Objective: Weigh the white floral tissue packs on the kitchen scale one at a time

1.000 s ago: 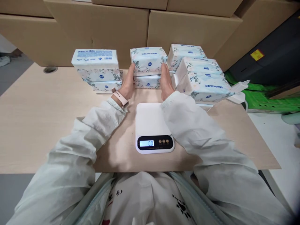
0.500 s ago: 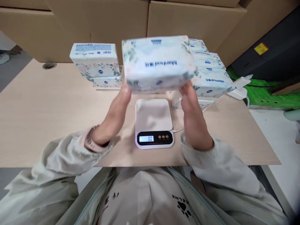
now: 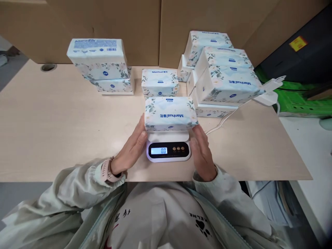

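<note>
Between my two hands is a pack of tissues (image 3: 169, 112), white and pale blue with flower print and blue lettering. It is at the rear part of the white kitchen scale (image 3: 168, 137), whose lit display reads 0.0; whether it rests on the plate I cannot tell. My left hand (image 3: 132, 147) presses against the pack's left end, wearing a pink-banded watch at the wrist. At the right end my right hand (image 3: 202, 148) holds the pack with its fingers, partly hidden behind the corner.
Behind the scale stands another tissue pack (image 3: 160, 82). Stacked packs (image 3: 111, 71) are at left, more stacked packs (image 3: 230, 83) at right. A white cable (image 3: 220, 124) runs to a power strip (image 3: 269, 95). Cardboard boxes (image 3: 124, 31) line the table's (image 3: 64, 121) back edge.
Both hands have lowered the tissue pack from above and behind the scale down to its plate. The view has tilted slightly, and the pack behind now shows. The display stays at 0.0.
</note>
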`<control>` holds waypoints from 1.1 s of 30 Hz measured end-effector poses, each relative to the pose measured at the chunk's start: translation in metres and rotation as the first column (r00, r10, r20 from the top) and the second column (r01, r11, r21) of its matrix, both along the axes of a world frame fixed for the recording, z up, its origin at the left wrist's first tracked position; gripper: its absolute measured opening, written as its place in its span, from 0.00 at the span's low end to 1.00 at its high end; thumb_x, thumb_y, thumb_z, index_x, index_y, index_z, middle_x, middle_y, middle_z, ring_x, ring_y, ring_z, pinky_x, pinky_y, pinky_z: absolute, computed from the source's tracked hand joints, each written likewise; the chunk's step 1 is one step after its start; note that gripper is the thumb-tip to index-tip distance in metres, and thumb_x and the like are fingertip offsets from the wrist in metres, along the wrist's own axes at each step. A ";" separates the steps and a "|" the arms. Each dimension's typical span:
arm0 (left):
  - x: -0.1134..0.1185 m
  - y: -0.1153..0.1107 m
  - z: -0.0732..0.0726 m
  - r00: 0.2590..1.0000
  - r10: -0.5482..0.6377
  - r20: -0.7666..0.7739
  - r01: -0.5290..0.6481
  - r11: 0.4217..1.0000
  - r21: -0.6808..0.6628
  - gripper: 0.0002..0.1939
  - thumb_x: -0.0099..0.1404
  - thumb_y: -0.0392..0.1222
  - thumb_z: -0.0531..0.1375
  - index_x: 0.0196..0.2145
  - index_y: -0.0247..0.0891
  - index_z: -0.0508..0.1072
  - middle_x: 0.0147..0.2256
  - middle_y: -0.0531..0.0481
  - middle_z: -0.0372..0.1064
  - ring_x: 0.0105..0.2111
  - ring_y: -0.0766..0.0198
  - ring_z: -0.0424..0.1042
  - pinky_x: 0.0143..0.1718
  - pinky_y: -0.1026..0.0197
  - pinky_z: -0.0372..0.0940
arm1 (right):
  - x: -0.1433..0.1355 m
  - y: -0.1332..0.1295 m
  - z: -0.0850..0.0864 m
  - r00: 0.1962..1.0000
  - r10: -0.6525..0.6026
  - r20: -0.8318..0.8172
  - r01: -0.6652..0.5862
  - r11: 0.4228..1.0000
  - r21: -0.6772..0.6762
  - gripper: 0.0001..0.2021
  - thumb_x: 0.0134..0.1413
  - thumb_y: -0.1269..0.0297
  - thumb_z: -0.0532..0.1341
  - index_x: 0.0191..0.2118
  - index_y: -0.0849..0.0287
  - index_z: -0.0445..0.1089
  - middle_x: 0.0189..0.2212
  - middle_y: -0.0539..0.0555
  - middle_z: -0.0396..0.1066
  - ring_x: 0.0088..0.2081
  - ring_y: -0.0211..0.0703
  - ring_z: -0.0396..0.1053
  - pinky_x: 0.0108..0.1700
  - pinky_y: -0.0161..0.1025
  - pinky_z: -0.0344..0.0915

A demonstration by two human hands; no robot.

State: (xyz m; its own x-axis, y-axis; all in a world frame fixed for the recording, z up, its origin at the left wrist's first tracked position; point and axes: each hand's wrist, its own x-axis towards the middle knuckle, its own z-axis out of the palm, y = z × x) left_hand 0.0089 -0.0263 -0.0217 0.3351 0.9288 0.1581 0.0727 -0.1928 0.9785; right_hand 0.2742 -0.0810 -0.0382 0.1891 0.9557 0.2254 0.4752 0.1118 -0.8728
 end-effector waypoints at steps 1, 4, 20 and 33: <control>-0.003 0.002 -0.005 0.999 0.034 0.003 -0.034 0.999 0.007 0.34 0.81 0.62 0.54 0.79 0.52 0.59 0.80 0.51 0.47 0.82 0.45 0.37 0.84 0.38 0.36 | 0.004 0.003 -0.001 0.999 -0.035 0.041 0.032 0.997 0.075 0.28 0.75 0.46 0.55 0.74 0.44 0.66 0.74 0.55 0.67 0.79 0.59 0.57 0.81 0.72 0.50; -0.014 0.010 -0.016 0.985 0.157 0.069 -0.161 0.985 0.059 0.33 0.82 0.63 0.53 0.78 0.55 0.60 0.80 0.52 0.46 0.82 0.46 0.41 0.83 0.37 0.41 | 0.015 0.014 0.000 0.983 -0.184 0.010 0.169 0.921 0.350 0.24 0.77 0.53 0.54 0.72 0.48 0.68 0.68 0.58 0.73 0.74 0.60 0.66 0.77 0.70 0.58; -0.010 0.020 0.009 0.852 0.463 0.246 -0.463 0.884 -0.061 0.22 0.75 0.65 0.58 0.49 0.48 0.83 0.58 0.48 0.80 0.62 0.50 0.75 0.60 0.46 0.73 | 0.019 0.032 0.014 0.803 -0.424 -0.419 0.560 0.777 0.288 0.19 0.71 0.45 0.57 0.50 0.52 0.77 0.39 0.53 0.78 0.29 0.41 0.69 0.33 0.43 0.66; -0.004 0.020 0.017 0.837 0.502 0.219 -0.478 0.864 -0.157 0.24 0.74 0.66 0.58 0.47 0.45 0.81 0.53 0.44 0.82 0.56 0.49 0.79 0.57 0.45 0.75 | 0.019 0.033 0.016 0.762 -0.417 -0.496 0.587 0.768 0.256 0.17 0.71 0.48 0.58 0.45 0.51 0.80 0.33 0.50 0.77 0.22 0.35 0.58 0.25 0.38 0.49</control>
State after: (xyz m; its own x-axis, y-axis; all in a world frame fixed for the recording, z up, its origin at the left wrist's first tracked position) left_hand 0.0048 -0.0062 -0.0049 -0.2058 0.9753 0.0803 -0.1097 -0.1045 0.9885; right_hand 0.2928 -0.0479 -0.0221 0.7670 0.5454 0.3379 0.1880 0.3124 -0.9312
